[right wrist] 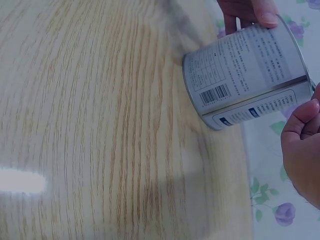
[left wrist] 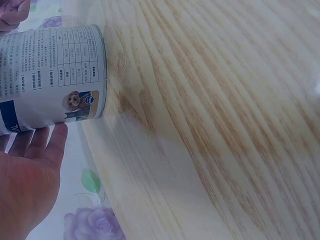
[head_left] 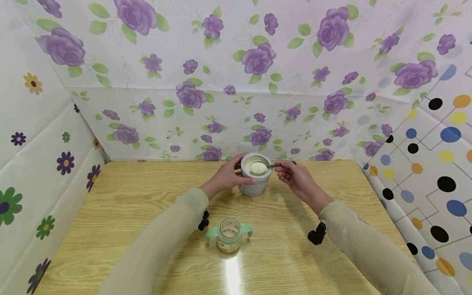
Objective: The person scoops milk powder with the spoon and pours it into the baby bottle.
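A round powder tin (head_left: 254, 187) stands upright near the table's back edge. Its label carries printed text and a small dog picture in the left wrist view. My left hand (head_left: 228, 174) grips the tin from the left, thumb across the front and fingers round the far side. A metal spoon (head_left: 272, 166) is pinched by its handle in my right hand (head_left: 298, 180). Heaped pale powder (head_left: 258, 167) fills the spoon's bowl, which is over the tin's open mouth. Nearer the front is a baby bottle (head_left: 229, 237) with mint-green handles, its top uncovered and something pale inside.
The wooden table (head_left: 147, 196) reaches back to a flower-patterned cloth (head_left: 228, 114). Patterned cloths also line the left and right sides. The bottle stands between my forearms, close to the left sleeve (head_left: 166, 229).
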`<state>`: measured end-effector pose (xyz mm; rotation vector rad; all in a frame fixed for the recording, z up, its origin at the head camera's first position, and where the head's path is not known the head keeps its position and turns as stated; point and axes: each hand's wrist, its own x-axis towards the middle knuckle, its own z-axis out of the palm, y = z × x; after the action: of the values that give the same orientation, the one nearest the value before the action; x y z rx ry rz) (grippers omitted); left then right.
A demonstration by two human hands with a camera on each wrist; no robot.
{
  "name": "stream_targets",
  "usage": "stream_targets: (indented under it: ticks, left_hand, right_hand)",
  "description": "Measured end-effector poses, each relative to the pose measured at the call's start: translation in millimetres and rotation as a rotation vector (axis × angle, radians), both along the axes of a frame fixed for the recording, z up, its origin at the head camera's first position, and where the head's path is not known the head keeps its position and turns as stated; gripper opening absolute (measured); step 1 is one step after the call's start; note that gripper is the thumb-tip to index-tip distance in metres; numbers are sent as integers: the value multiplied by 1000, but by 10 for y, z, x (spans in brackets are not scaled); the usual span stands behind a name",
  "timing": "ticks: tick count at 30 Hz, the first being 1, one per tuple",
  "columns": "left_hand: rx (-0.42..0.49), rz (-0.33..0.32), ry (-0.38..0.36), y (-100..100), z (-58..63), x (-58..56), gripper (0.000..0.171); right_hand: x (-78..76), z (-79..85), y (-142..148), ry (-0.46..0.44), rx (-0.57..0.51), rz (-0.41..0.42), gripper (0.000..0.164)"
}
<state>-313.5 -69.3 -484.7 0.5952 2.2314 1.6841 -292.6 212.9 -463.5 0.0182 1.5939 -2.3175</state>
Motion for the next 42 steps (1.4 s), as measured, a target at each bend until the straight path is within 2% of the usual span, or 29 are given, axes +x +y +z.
stream_targets:
  ticks: [10, 14, 30, 36, 42]
  left_hand:
    - [0, -1, 7, -3, 9, 11, 95]
    - [2, 1, 1, -3, -10, 3, 95]
    - [-5, 1, 13, -4, -8, -4, 94]
    - [-34, 0, 3, -6, 11, -10, 99]
    - [-121, -6, 6, -93, 49, 4, 112]
  right_hand:
    - [-24, 34, -57, -71, -77, -49, 33]
    - [-36, 13, -77, -95, -56, -68, 34]
    - [-36, 4, -69, -87, -44, -89, 33]
    - [-26, 18, -85, -87, -46, -93, 30]
    - [-15, 18, -101, -88, -40, -101, 30]
